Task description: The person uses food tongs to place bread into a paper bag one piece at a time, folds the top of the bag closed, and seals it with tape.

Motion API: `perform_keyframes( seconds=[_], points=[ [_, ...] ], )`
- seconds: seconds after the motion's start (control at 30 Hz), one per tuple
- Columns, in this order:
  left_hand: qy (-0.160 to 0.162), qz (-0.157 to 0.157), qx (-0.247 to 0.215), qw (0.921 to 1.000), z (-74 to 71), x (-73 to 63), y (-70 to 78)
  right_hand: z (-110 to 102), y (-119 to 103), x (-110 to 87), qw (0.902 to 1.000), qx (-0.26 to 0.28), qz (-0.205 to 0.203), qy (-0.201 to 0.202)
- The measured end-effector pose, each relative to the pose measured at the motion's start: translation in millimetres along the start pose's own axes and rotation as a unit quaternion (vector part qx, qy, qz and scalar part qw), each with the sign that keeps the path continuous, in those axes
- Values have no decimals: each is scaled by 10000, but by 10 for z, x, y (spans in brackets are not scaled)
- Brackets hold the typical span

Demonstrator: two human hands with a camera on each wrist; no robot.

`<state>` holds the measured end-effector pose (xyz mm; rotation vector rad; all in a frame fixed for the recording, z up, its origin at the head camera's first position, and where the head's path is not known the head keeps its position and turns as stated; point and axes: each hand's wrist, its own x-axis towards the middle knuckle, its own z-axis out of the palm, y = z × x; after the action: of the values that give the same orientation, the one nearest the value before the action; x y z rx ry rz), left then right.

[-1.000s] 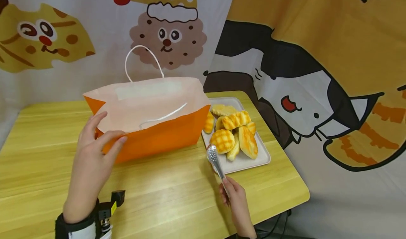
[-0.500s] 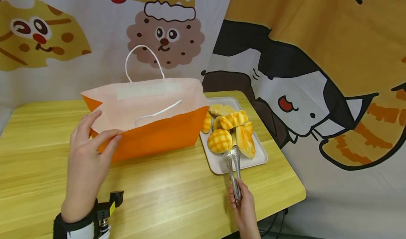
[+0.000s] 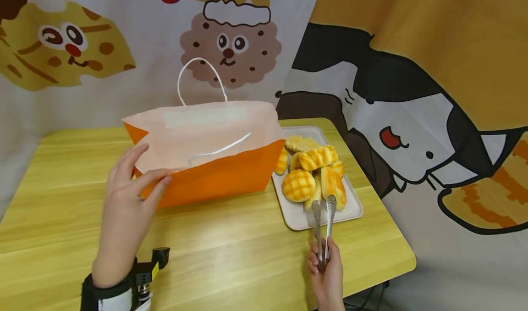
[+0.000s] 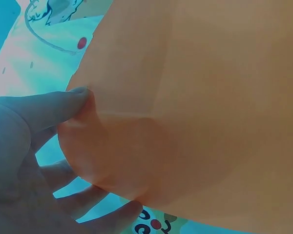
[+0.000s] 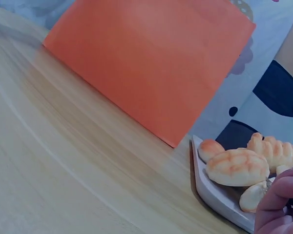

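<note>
An orange paper bag [image 3: 222,175] with a white inside and white cord handles stands on the table, its mouth spread wide. My left hand [image 3: 128,205] pinches the bag's near left rim between thumb and fingers; the left wrist view shows the thumb [image 4: 63,107] on the orange paper. In my right hand [image 3: 327,274] is a pair of metal tongs [image 3: 330,214], tips apart, at the near side of a pale tray [image 3: 297,221]. Several bread pieces [image 3: 299,186] are heaped on the tray. One tong tip overlaps a long bread [image 3: 333,187]; whether they touch, I cannot tell.
The wooden table [image 3: 231,265] ends at a rounded corner right of the tray. A cloth with cartoon prints [image 3: 231,49] hangs behind. Dark cables [image 3: 371,297] hang below the table's right edge. The bag stands close against the tray's left side.
My right hand has moved to the right along the tray's near side, and the tongs have turned so both arms show, tips apart. The left hand keeps its hold on the bag.
</note>
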<state>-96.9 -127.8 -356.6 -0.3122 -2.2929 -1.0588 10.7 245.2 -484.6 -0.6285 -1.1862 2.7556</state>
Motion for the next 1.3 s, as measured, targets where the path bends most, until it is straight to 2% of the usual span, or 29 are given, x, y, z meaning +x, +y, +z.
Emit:
perform_keyframes(
  seconds=[0.3, 0.47, 0.7, 0.87, 1.07, 1.3],
  points=[
    [-118, 25, -12, 9999, -28, 29, -33, -24, -23, 11, 9997, 11, -217, -63],
    [-154, -86, 62, 9998, -64, 46, -86, -30, -52, 71, 9995, 203, -214, 125],
    [-237, -96, 168, 9995, -81, 59, -175, -67, -110, 158, 9981, 581, -187, -130],
    [-324, -77, 197, 9992, -112, 81, -220, -112, -130, 233, 9971, 736, -127, -156],
    [-349, -60, 301, 9989, -174, 120, -272, -129, -130, 262, 9964, 769, -353, -5],
    [-326, -3, 402, 9987, -218, 195, -310, -55, -112, 340, 9962, 688, -535, -53]
  ],
)
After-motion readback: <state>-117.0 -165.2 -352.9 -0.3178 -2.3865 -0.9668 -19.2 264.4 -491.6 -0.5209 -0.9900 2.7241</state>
